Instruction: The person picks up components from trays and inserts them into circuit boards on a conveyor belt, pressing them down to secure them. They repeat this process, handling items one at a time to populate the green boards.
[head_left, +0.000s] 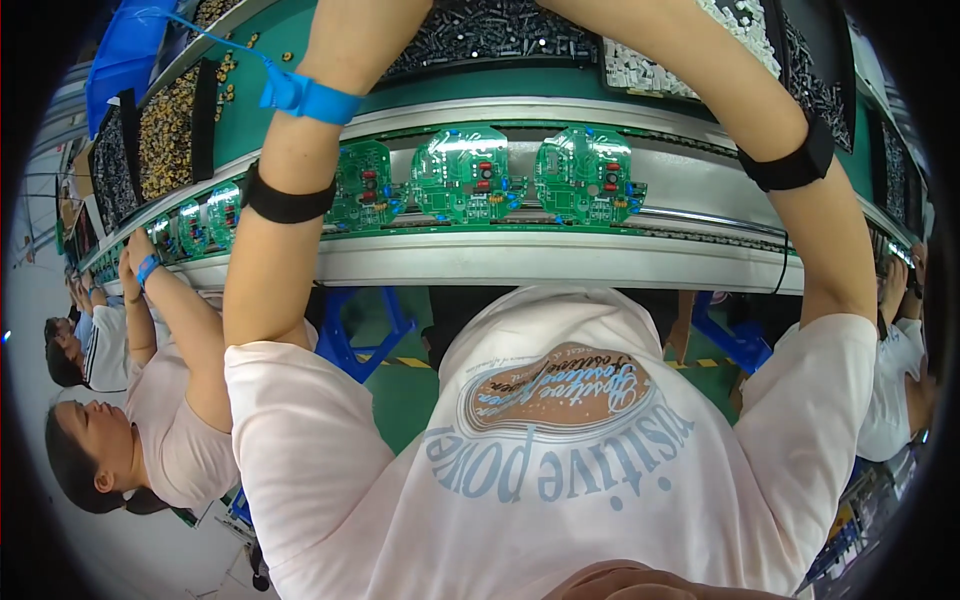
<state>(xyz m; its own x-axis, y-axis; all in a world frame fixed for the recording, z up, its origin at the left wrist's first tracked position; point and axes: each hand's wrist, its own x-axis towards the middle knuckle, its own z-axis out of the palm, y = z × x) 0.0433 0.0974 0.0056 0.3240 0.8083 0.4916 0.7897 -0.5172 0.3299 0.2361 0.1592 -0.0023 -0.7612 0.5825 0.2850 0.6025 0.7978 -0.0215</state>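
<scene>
Both my arms stretch forward over the conveyor, and my fingers lie beyond the top edge of the view. Of my left hand, only the part next to the wrist shows, beside a tray of small black components. My right hand is cut off too, between that tray and a box of white connectors. Whether either hand holds anything is hidden. Below them, green circuit boards stand in a row on the conveyor, with red, blue and black parts fitted. Another such board sits to the right.
A blue wrist strap with a cord circles my left wrist. At the left are a bin of yellowish components and a blue bin. The conveyor's pale front rail runs before me. A co-worker works at left, others further along.
</scene>
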